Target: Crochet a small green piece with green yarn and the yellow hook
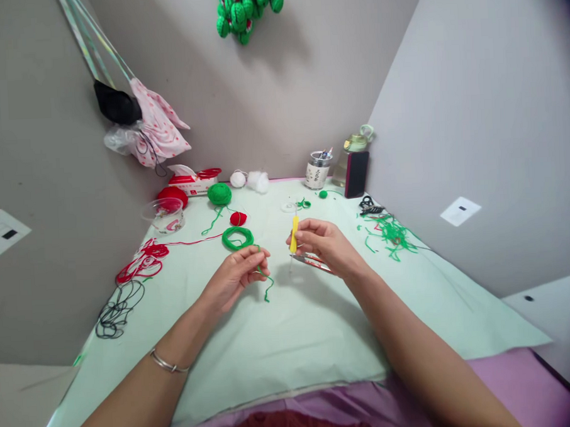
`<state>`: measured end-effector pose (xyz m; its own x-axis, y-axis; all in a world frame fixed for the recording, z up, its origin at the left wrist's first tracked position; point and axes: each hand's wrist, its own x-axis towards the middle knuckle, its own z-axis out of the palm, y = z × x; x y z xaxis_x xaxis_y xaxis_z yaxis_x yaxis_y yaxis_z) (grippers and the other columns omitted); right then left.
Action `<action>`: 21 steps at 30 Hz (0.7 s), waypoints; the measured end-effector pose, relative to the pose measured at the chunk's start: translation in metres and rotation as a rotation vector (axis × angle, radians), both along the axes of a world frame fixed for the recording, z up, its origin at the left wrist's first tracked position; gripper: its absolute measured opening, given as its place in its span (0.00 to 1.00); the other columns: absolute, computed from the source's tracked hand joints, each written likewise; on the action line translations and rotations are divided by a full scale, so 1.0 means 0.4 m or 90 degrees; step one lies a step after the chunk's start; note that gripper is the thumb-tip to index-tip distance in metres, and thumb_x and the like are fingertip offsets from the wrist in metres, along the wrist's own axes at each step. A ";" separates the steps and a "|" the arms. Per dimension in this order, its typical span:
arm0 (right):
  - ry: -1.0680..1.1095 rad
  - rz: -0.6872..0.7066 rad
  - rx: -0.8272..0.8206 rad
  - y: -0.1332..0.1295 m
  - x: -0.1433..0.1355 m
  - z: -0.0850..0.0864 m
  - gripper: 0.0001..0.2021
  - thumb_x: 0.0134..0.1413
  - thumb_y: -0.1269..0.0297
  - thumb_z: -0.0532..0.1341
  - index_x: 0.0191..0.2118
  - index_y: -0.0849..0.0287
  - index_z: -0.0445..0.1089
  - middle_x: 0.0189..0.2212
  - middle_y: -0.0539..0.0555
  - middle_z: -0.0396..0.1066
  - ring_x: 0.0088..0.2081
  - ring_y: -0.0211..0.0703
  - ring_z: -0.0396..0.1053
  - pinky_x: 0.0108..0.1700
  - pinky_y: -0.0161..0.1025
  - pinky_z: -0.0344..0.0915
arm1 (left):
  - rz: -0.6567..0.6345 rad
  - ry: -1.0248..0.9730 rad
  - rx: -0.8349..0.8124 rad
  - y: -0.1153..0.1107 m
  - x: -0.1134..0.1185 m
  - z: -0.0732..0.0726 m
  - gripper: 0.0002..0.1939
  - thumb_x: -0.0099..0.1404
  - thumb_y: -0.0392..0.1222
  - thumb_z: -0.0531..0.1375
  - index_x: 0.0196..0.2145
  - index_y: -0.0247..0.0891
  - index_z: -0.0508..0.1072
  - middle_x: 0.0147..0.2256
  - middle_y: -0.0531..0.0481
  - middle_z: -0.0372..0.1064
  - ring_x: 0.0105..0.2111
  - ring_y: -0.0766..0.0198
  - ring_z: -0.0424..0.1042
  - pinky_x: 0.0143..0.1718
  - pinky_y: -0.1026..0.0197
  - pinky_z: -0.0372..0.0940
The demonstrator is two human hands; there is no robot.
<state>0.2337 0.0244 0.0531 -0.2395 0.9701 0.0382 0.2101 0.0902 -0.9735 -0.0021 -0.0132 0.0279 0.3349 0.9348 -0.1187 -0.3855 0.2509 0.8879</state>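
My left hand point(244, 272) pinches a strand of green yarn point(266, 278), whose loose end hangs below the fingers. Just beyond that hand lies a coiled ring of green yarn point(237, 239) on the pale green table cover. In my right hand point(324, 242) a crochet hook with a yellow handle point(294, 234) is held upright, its thin metal shaft showing above and below the grip. A pair of scissors point(318, 262) lies partly hidden beneath the same hand; whether the hand also holds it I cannot tell. The two hands are apart.
Green point(219, 194) and red yarn balls point(238, 218) stand behind my left hand. At left are a clear tub point(166, 215), red yarn point(143, 260) and black cord point(120, 311). Green scraps point(393, 234) lie right. A pen cup point(318, 171) and a phone point(356, 174) stand at the back.
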 end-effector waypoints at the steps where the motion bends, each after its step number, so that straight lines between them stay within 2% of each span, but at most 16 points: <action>1: 0.040 0.006 0.007 -0.013 -0.014 0.002 0.17 0.60 0.45 0.66 0.40 0.55 0.73 0.38 0.55 0.84 0.37 0.44 0.81 0.43 0.43 0.79 | -0.016 0.011 0.003 -0.005 0.007 0.000 0.19 0.56 0.51 0.79 0.35 0.34 0.82 0.30 0.52 0.74 0.29 0.68 0.75 0.32 0.68 0.75; 7: 0.273 0.013 0.009 -0.058 -0.049 0.010 0.16 0.51 0.51 0.76 0.36 0.55 0.75 0.34 0.53 0.83 0.34 0.41 0.79 0.45 0.43 0.79 | -0.069 0.062 0.019 -0.028 0.031 0.006 0.19 0.58 0.54 0.77 0.30 0.35 0.81 0.30 0.50 0.75 0.29 0.64 0.74 0.35 0.61 0.73; 12: 0.259 0.026 0.035 -0.071 -0.050 0.020 0.15 0.52 0.52 0.76 0.39 0.54 0.77 0.36 0.52 0.82 0.36 0.41 0.77 0.43 0.42 0.78 | -0.044 0.085 0.032 -0.032 0.031 0.013 0.18 0.57 0.53 0.76 0.28 0.37 0.78 0.27 0.51 0.73 0.28 0.64 0.71 0.35 0.61 0.69; 16: 0.215 0.052 0.064 -0.081 -0.054 0.021 0.14 0.53 0.51 0.76 0.36 0.56 0.80 0.35 0.51 0.78 0.32 0.37 0.74 0.39 0.39 0.75 | -0.002 0.087 0.045 -0.032 0.029 0.015 0.17 0.58 0.52 0.76 0.28 0.37 0.77 0.26 0.53 0.71 0.29 0.65 0.68 0.35 0.63 0.67; 21: 0.214 0.049 0.038 -0.082 -0.050 0.017 0.17 0.53 0.47 0.75 0.36 0.56 0.79 0.35 0.51 0.77 0.33 0.40 0.76 0.43 0.42 0.76 | 0.030 0.068 0.039 -0.023 0.026 0.007 0.19 0.59 0.56 0.75 0.30 0.37 0.77 0.28 0.53 0.71 0.30 0.64 0.69 0.35 0.62 0.68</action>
